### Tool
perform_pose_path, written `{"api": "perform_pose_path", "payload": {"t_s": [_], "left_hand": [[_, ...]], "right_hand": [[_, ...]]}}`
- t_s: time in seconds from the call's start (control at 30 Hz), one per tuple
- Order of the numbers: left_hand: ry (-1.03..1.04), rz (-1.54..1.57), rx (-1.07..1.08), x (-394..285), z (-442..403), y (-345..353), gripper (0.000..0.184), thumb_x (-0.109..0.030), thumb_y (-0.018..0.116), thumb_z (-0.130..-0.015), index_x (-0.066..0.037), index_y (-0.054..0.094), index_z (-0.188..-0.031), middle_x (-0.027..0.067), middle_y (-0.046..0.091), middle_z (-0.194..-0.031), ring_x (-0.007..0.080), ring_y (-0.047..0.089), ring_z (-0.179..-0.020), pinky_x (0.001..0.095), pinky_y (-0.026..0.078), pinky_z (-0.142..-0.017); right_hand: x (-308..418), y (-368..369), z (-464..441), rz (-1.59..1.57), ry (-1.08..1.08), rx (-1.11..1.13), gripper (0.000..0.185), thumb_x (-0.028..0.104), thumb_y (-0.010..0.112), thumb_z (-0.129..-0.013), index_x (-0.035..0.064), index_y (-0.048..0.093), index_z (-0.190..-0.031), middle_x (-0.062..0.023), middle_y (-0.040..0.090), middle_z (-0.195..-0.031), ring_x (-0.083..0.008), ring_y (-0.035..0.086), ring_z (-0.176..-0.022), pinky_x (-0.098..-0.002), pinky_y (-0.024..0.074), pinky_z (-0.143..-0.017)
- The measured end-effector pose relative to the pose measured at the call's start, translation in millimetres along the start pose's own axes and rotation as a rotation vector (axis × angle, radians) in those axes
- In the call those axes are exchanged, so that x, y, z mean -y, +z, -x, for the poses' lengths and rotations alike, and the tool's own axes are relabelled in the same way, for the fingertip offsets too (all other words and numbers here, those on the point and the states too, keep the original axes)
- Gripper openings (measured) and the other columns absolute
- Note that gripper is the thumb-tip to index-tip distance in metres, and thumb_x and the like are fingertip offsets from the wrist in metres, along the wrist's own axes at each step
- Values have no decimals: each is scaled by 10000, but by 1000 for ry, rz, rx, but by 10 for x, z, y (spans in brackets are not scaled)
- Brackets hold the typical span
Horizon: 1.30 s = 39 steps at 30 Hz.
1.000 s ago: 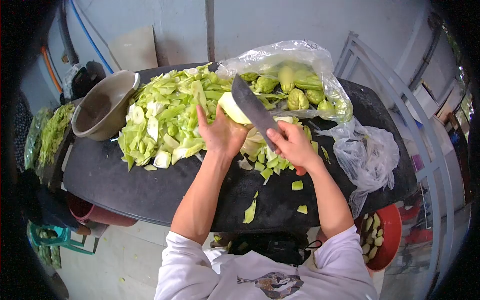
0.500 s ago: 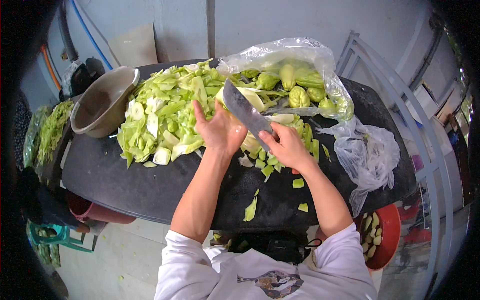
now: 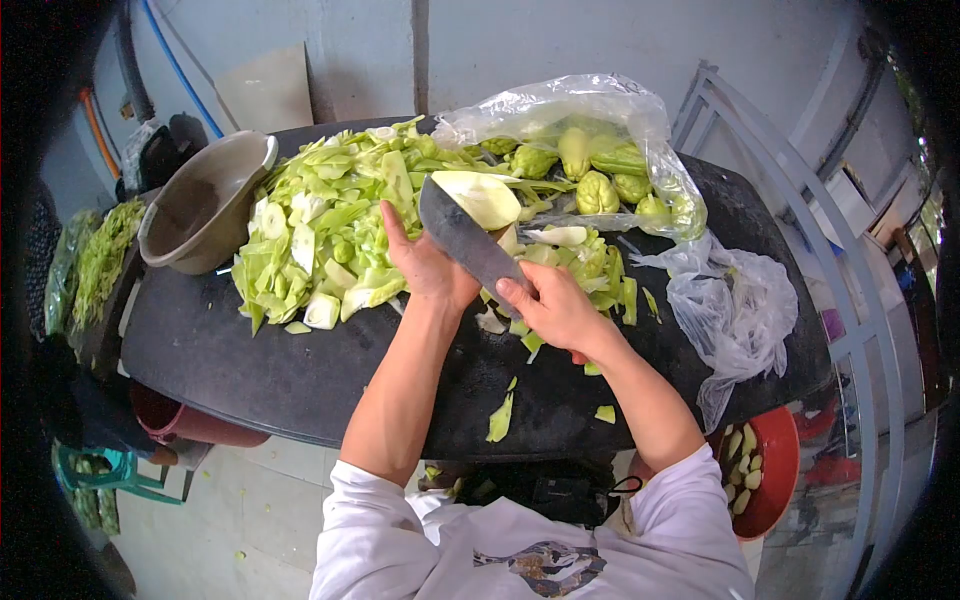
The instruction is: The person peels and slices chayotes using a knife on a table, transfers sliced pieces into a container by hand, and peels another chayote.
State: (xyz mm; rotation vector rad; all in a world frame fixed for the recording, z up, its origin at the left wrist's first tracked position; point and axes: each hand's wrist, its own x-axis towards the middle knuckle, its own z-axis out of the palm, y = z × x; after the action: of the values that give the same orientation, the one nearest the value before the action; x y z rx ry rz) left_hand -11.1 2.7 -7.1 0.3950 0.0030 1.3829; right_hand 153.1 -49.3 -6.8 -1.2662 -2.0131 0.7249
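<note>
My right hand (image 3: pixel 560 310) grips the handle of a wide, dark-bladed knife (image 3: pixel 465 240), its blade slanting up to the left. Palm up, my left hand (image 3: pixel 430 270) has its thumb stretched out, while the blade covers most of its fingers. A pale, peeled chayote (image 3: pixel 480 198) shows just beyond the blade, apparently resting in the left fingers. A large heap of green peelings (image 3: pixel 345 220) lies to the left of the hands. Smaller green scraps (image 3: pixel 600 265) lie beside and under the right hand.
A clear plastic bag (image 3: pixel 560 100) of whole green chayotes (image 3: pixel 598 193) lies at the back of the black table (image 3: pixel 260 370). A brown basin (image 3: pixel 190 225) stands left, crumpled plastic (image 3: pixel 735 310) right. Below is a red basin (image 3: pixel 780 470) of pale pieces; a metal railing (image 3: pixel 850 300) runs alongside.
The knife has dropped lower and left across my left palm, its tip lower. More of the chayote's pale face shows, and my right hand has shifted slightly down-left.
</note>
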Motion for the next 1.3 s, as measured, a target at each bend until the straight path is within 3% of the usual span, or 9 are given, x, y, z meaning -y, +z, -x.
{"api": "perform_pose_path", "payload": {"t_s": [0.03, 0.17, 0.23, 0.37, 0.43, 0.83, 0.97, 1.07, 1.3], "left_hand": [[20, -41, -22, -1, 6, 14, 1027, -846, 413, -795, -73, 351, -1467, 163, 451, -1445, 370, 441, -1308, 575, 306, -1115], [71, -61, -82, 0, 15, 64, 1029, -841, 409, -802, -71, 332, -1479, 167, 440, -1453, 373, 427, -1320, 563, 299, -1121], [32, 19, 32, -24, -6, 29, 946, -825, 373, -831, -105, 365, -1445, 125, 469, -1386, 318, 440, -1279, 500, 313, -1106], [37, 55, 81, -5, -6, 90, 918, -808, 386, -843, -114, 356, -1445, 118, 473, -1369, 307, 438, -1272, 485, 319, -1096], [27, 75, 60, -9, -4, 70, 970, -804, 424, -826, -103, 329, -1490, 147, 418, -1469, 351, 394, -1348, 526, 250, -1151], [79, -62, -57, -7, 37, 95, 983, -832, 405, -811, -110, 357, -1475, 151, 435, -1463, 393, 425, -1324, 571, 297, -1131], [83, -37, -76, -13, 39, 99, 984, -824, 414, -812, -103, 352, -1479, 141, 427, -1474, 379, 411, -1337, 582, 273, -1136], [40, 106, 116, -28, -34, 34, 993, -799, 443, -814, -94, 310, -1501, 133, 393, -1502, 341, 366, -1371, 552, 212, -1165], [42, 159, 104, -2, -22, 71, 1020, -774, 471, -817, -54, 267, -1510, 145, 375, -1511, 353, 365, -1370, 572, 207, -1167]], "right_hand": [[2, 8, 1, 18, -19, 19, 423, 397, 576, -984, -3, 582, -845, -63, 568, -604, -145, 536, -529, -343, 429, -512], [16, -20, -8, -36, -15, 52, 424, 402, 578, -982, 0, 583, -848, -60, 565, -597, -142, 530, -524, -340, 425, -511], [23, -73, -13, -52, 37, -58, 384, 343, 595, -970, -23, 588, -852, -170, 585, -615, -254, 578, -553, -410, 444, -556], [40, -155, -23, -44, 37, -88, 375, 337, 597, -968, -25, 600, -874, -172, 592, -619, -266, 577, -553, -416, 445, -557], [46, -142, -26, 68, 34, -80, 365, 331, 598, -967, -27, 618, -899, -172, 595, -623, -275, 575, -552, -416, 447, -558], [113, 49, 29, -27, -27, -9, 383, 333, 593, -968, -32, 590, -853, -205, 590, -631, -342, 583, -561, -446, 444, -564], [102, -32, 11, -2, -38, 5, 369, 326, 592, -971, -30, 590, -875, -193, 586, -622, -313, 576, -549, -436, 442, -559], [-17, -100, -30, -59, 28, -126, 374, 340, 585, -979, -26, 586, -896, -157, 578, -621, -233, 551, -556, -414, 434, -561], [-81, -107, -58, 47, -55, -183, 388, 346, 606, -968, -28, 570, -871, -176, 591, -653, -292, 573, -562, -418, 439, -564]]}}
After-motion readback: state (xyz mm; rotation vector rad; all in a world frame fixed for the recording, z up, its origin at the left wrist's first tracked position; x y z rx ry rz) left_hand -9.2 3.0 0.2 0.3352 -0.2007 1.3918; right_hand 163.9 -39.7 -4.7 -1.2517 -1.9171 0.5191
